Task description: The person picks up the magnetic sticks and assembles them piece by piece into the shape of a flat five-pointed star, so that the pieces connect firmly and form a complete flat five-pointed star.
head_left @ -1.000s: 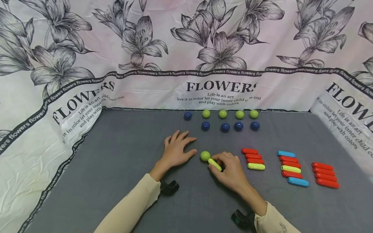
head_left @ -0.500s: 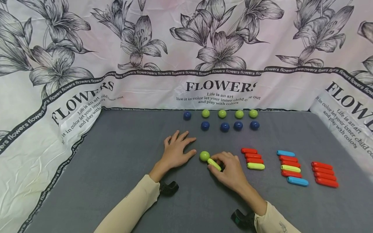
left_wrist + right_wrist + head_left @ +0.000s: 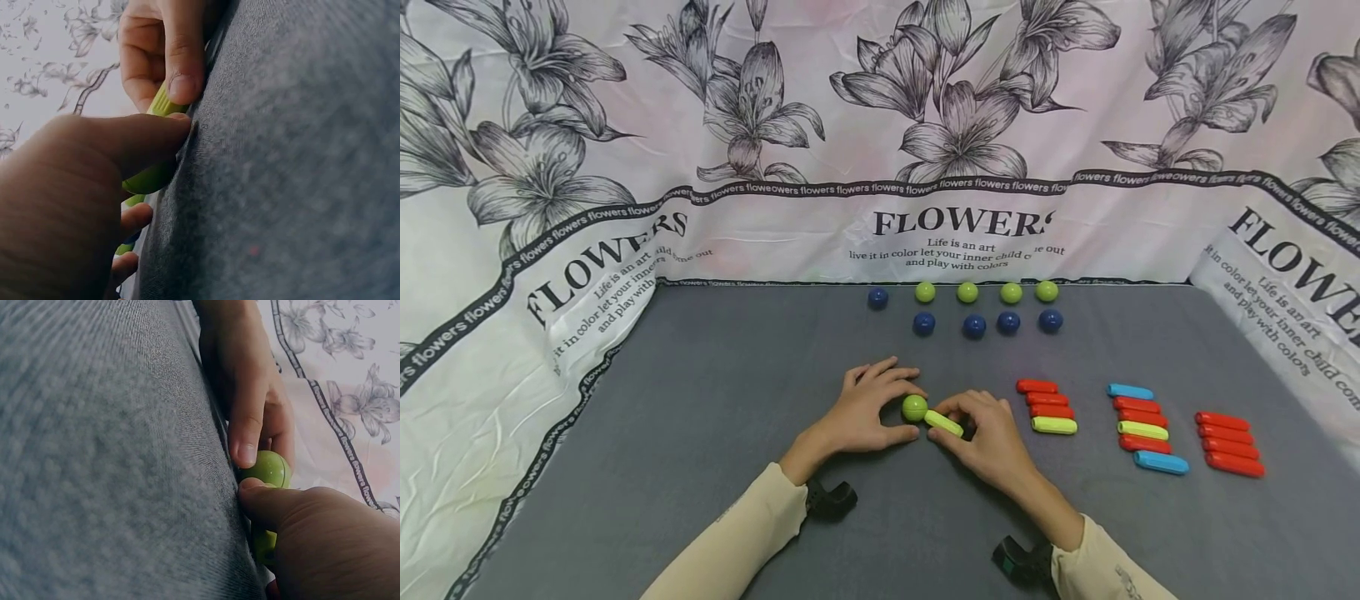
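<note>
My left hand curves its fingers and thumb around a green ball on the grey cloth. In the right wrist view the left thumb lies against the ball's near side, with the other fingers behind it. Just to the right, my right hand pinches a short yellow stick between thumb and fingers. The stick's far end meets or nearly meets the ball. In the left wrist view the grooved yellow stick shows under the right thumb, while the left thumb hides part of the ball.
To the right lie stacked rows of sticks: a red and yellow row, a blue, red and yellow row, and a red row. Several green balls and blue balls line the back, before a flowered cloth.
My left hand has moved right and nearer, closing around the green ball. The ball has shifted slightly left and nearer. The yellow stick, still pinched in my right hand, has turned a little flatter.
</note>
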